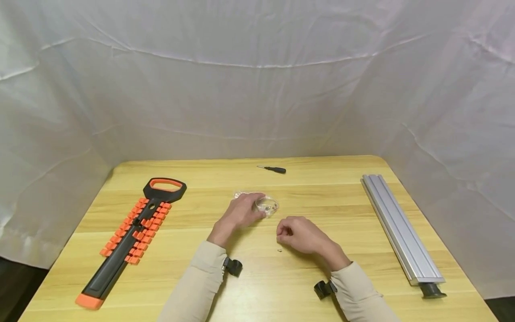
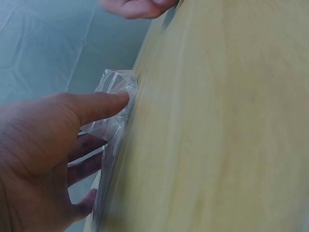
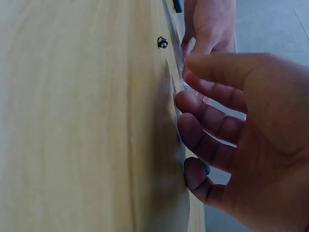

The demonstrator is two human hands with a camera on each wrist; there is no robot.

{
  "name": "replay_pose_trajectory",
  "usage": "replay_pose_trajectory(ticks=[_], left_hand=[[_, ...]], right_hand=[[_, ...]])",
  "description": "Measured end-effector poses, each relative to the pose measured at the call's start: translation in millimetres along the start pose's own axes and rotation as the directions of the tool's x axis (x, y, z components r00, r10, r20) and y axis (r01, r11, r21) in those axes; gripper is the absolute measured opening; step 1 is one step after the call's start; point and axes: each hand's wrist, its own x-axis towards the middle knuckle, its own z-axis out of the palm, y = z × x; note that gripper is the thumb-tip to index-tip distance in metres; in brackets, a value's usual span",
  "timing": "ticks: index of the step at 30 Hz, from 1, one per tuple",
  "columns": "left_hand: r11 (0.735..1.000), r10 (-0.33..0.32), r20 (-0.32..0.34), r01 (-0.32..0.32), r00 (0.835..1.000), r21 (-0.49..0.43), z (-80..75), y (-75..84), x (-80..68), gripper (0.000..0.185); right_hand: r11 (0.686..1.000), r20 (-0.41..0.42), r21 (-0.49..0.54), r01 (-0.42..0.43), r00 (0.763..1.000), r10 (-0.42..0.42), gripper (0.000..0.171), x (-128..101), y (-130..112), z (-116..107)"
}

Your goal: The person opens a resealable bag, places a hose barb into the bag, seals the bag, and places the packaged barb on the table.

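In the head view my left hand (image 1: 241,210) grips a small clear plastic bag (image 1: 267,205) with small metal pieces in it, low over the table. The left wrist view shows the thumb (image 2: 104,106) across the clear film (image 2: 110,128), the other fingers behind it. My right hand (image 1: 301,235) is just to the right of the bag, its fingers loosely curled and the thumb close to the index finger. Nothing shows between those fingertips (image 3: 188,101). A tiny metal screw-like part (image 1: 279,250) lies on the table near the right hand.
At the back of the wooden table (image 1: 322,179) lies a black-handled screwdriver (image 1: 275,170). On the left is a black tool rail with orange clips (image 1: 132,228). A long silver aluminium profile (image 1: 402,228) lies on the right. Pale cloth (image 1: 257,103) hangs behind.
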Motion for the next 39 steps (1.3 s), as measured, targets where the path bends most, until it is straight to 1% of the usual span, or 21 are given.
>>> replay_pose_trajectory(ticks=[3, 7, 13, 21, 28, 35, 39], left_hand=[[1.000, 0.004, -0.009, -0.004, 1.000, -0.005, -0.5, 0.1, 0.3, 0.062], [1.000, 0.008, -0.020, -0.009, 1.000, -0.007, -0.6, 0.0, 0.8, 0.061], [1.000, 0.007, -0.016, -0.007, 1.000, -0.003, -0.7, -0.8, 1.0, 0.061], [1.000, 0.008, -0.023, -0.008, 1.000, 0.004, -0.9, -1.9, 1.3, 0.059], [1.000, 0.003, -0.029, -0.003, 1.000, -0.005, -0.7, -0.7, -0.5, 0.059], [1.000, -0.010, -0.016, 0.010, 1.000, -0.014, 0.8, -0.1, -1.2, 0.060], [1.000, -0.011, -0.016, 0.011, 1.000, -0.018, 2.5, -0.5, -1.1, 0.059]], right_hand=[[1.000, 0.033, 0.007, 0.018, 0.999, -0.018, 0.007, -2, -1, -2], [0.999, 0.059, -0.015, 0.045, 0.997, -0.044, 0.011, -5, -1, -3], [0.999, 0.075, -0.016, 0.050, 0.996, -0.049, 0.007, -8, 0, -4], [0.996, 0.102, -0.011, 0.086, 0.991, -0.084, 0.009, -11, 2, -3], [0.995, 0.099, -0.010, 0.103, 0.990, -0.102, 0.005, -12, 3, -1], [0.994, 0.106, -0.039, 0.105, 0.989, -0.101, 0.003, -15, -1, -1], [0.987, 0.109, -0.070, 0.147, 0.984, -0.139, 0.004, -15, -3, 1]])
